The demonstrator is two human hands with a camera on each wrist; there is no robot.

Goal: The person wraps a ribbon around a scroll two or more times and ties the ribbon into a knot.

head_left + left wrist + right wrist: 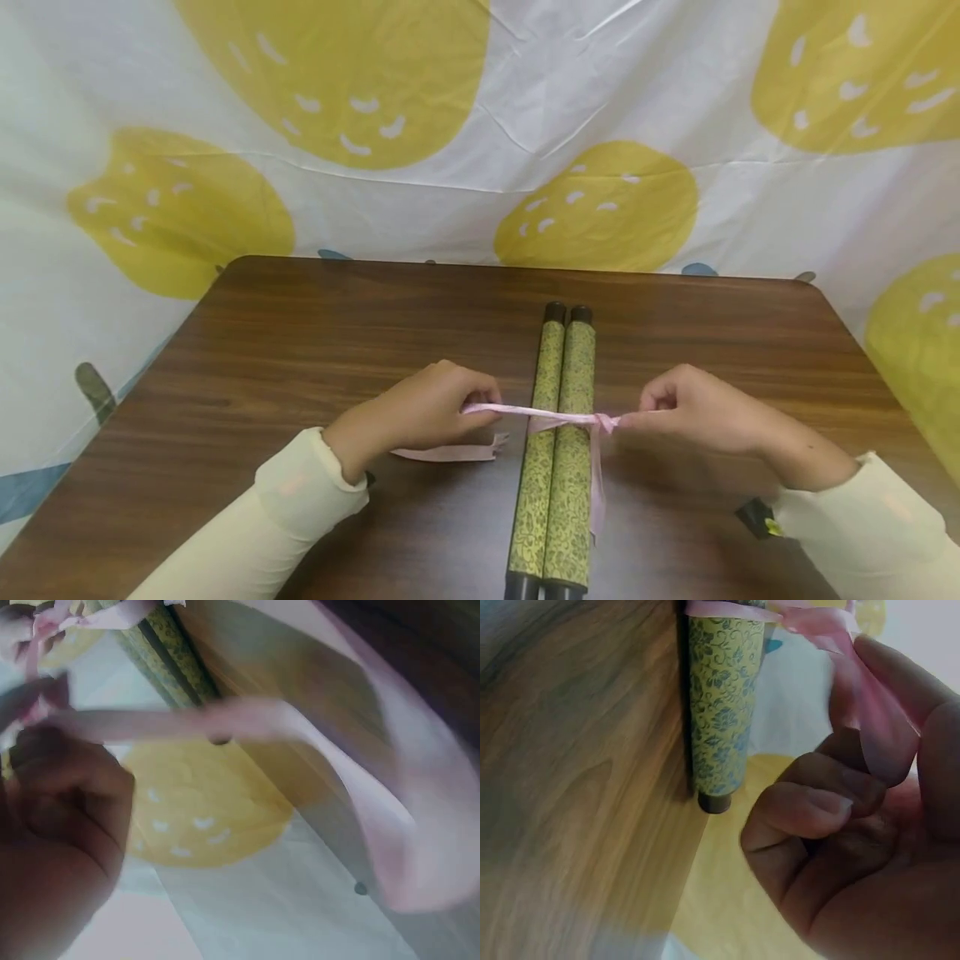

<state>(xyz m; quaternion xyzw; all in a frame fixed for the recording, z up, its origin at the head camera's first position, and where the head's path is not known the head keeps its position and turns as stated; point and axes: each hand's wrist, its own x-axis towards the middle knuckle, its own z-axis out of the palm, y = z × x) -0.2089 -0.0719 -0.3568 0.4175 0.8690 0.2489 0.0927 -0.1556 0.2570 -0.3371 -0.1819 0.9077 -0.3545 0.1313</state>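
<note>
A hand scroll with two rolls [578,375] side by side lies lengthwise on the table, green-gold with a floral pattern and dark end knobs. Pink ribbon [517,410] goes across both rolls, with a knot [606,422] at their right side. My left hand [431,406] pinches one length of it, drawn straight to the left above the scroll. From that hand a long ribbon tail [442,855] curves away in the left wrist view. Close by the knot, my right hand [697,410] pinches a folded piece of ribbon [885,742] between thumb and fingers. Another end hangs down beside the right roll.
The brown wood-grain table [300,333] has rounded far corners. Behind it hangs a white cloth [420,200] printed with large yellow fruit shapes. A small dark object [756,518] shows beside the right sleeve [862,525].
</note>
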